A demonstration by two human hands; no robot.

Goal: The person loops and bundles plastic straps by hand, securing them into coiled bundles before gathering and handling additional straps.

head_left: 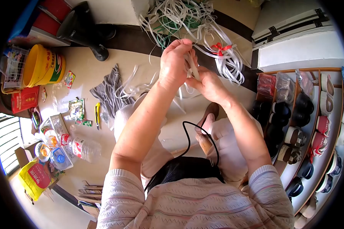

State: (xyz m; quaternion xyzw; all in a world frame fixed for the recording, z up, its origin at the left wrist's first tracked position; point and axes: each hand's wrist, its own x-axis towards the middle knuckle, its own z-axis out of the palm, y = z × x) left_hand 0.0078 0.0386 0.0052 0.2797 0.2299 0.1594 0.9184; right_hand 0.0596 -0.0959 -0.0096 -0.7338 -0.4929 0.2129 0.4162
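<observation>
Both my hands are raised in front of me, close together, at the upper middle of the head view. My left hand (175, 63) is curled round a white plastic strap (193, 68). Just right of it and lower, my right hand (209, 84) has its thumb and fingers closed on the same strap. Part of the strap hangs below the hands, and the fingers hide much of the held piece. Beyond my hands lies a tangled heap of white and green straps (179, 17) on the floor. Beside it is a coiled white bundle (233, 66) tied with a red ribbon (219, 48).
A grey cloth (112, 89) and a yellow utility knife (98, 115) lie on the floor to the left. Further left are a yellow bucket (46, 66), plastic bottles (84, 149) and black rubber boots (80, 28). A shoe rack (319, 74) with several shoes stands at the right.
</observation>
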